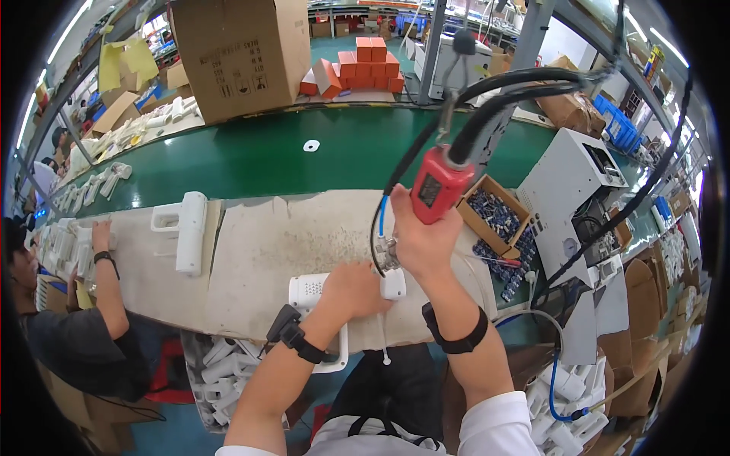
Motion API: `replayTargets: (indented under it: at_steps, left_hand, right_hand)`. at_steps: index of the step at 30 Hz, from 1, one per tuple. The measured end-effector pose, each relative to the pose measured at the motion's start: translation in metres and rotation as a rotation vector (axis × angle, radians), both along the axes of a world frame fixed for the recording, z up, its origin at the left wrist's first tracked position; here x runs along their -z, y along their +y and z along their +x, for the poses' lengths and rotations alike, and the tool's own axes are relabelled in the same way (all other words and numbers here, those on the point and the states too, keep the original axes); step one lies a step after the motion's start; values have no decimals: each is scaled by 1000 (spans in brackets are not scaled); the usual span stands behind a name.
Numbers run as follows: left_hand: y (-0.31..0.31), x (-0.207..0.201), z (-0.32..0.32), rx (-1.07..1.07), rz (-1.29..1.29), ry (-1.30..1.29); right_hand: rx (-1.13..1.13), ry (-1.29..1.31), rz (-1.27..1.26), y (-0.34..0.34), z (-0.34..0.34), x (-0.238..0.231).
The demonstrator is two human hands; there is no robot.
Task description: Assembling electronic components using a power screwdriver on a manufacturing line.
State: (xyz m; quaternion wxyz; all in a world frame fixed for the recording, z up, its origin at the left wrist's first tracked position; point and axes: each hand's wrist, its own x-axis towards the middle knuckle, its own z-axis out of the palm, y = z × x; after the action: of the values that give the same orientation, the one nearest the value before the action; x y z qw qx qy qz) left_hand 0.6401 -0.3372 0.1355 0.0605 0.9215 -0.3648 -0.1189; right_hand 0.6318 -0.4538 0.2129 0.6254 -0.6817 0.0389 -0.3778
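The right hand (427, 235) clenches the red tool (441, 182), above the white housing (306, 289); whether the metal fitting (387, 253) touches the housing cannot be told. The left hand (352, 290) grasps the housing, which lies on the cardboard sheet (266, 251). Good work probably means keeping those 2 hands steady, left fingers clear of the fitting. Beyond the housing, the black hoses (532, 74) should not tug; the parts carton (480, 234), to its right, should stay unbumped.

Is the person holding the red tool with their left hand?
No, the right hand grips the red tool, while the left hand holds the white part.
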Motion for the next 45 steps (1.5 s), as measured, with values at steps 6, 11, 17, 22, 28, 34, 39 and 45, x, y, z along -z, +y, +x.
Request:
replayTargets:
  at_steps: [6, 11, 17, 22, 28, 34, 39, 45]
  left_hand:
    - [-4, -11, -2, -18, -35, 78]
    - [-5, -9, 9, -48, -110, 29]
    - [-8, 11, 15, -30, -115, -13]
    - [-3, -5, 8, -22, -103, -4]
    - [65, -4, 20, -15, -207, -194]
    - [55, -6, 13, -131, -26, 104]
    - [17, 1, 5, -117, -162, 110]
    - [9, 5, 8, -84, -142, 76]
  right_hand:
    - [23, -50, 17, -3, -13, -4]
    - [3, -191, 4, -5, -53, -55]
    - [-18, -126, -28, -9, -46, -32]
    - [21, -27, -28, -5, -28, -3]
    - [-32, -4, -27, -8, -28, -1]
    - [-82, -193, 76, 1, -53, -66]
    - [-93, -159, -10, 6, -28, -47]
    - [-63, -171, 13, -3, -7, -33]
